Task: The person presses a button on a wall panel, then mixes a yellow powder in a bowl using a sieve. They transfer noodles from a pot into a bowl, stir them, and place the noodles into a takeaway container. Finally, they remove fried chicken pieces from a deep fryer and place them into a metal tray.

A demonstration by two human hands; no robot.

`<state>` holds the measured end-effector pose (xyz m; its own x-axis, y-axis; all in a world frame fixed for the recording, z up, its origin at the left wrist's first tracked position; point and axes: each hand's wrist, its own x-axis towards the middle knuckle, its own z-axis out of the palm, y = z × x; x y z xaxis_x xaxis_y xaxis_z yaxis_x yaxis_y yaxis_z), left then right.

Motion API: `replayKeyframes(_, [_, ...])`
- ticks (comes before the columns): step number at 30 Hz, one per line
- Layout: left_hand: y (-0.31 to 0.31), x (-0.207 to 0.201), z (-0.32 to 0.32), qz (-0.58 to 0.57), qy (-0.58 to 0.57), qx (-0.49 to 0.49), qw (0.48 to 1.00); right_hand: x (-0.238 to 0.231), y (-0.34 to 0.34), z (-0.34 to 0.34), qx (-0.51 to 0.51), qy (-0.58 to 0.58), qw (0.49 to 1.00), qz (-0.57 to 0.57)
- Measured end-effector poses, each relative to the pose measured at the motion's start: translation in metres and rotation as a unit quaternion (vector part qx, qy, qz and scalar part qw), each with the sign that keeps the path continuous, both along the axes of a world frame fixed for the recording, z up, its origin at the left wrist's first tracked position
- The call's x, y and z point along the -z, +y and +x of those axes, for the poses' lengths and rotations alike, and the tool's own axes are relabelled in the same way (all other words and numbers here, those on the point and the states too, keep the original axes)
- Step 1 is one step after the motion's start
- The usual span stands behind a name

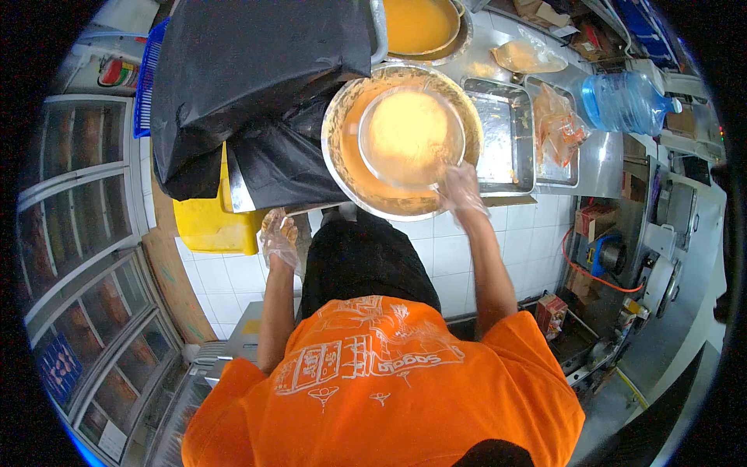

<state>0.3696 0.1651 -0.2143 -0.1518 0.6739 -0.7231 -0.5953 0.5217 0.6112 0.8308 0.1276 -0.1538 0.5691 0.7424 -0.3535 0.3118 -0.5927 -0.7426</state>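
A round sieve [389,180] filled with pale yellow powder [408,132] sits over a large metal bowl [333,167], whose inside is coated with orange-yellow powder. My right hand [461,189], in a clear plastic glove, is closed on the sieve at its near right side. The sieve and this hand are slightly blurred. My left hand [278,237], also gloved, is apart from the bowl, by the table's near edge. Yellowish crumbs stick to its loosely bent fingers, and I see nothing held in them.
Left of the bowl, black plastic sheeting [257,86] covers something bulky, with a yellow board [214,214] beneath. To the right stand a metal tray [502,132], a bagged orange food [556,132] and a water jug [626,103]. A pot of orange liquid [420,23] stands behind.
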Motion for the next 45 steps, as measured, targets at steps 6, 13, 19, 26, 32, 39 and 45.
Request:
replayKeyframes(6, [-0.016, 0.013, -0.004, 0.030, 0.021, 0.022, 0.999, -0.029, -0.001, -0.016, 0.005, 0.080, 0.996, 0.041])
replayKeyframes(13, [-0.025, 0.019, -0.012, -0.019, 0.051, 0.008, 0.998, -0.037, -0.012, -0.012, -0.134, -0.062, 0.989, -0.001])
replayKeyframes(19, [-0.031, 0.031, -0.017, -0.051, -0.063, -0.021, 0.997, -0.010, -0.016, -0.006, 0.035, 0.173, 0.981, -0.076])
replayKeyframes(26, [-0.050, 0.023, -0.027, -0.107, 0.046, -0.045, 0.992, -0.013, -0.009, 0.005, 0.020, 0.125, 0.990, -0.068])
replayKeyframes(32, [-0.060, 0.054, -0.055, -0.134, 0.049, -0.092, 0.985, -0.030, 0.002, 0.004, -0.047, 0.018, 0.999, 0.004])
replayKeyframes(39, [-0.077, 0.088, -0.074, -0.158, 0.051, -0.124, 0.978, -0.013, -0.006, 0.008, 0.166, 0.215, 0.962, 0.029])
replayKeyframes(45, [-0.085, 0.096, -0.086, -0.202, 0.145, -0.167, 0.954, 0.046, -0.022, 0.031, -0.067, 0.002, 0.998, -0.006])
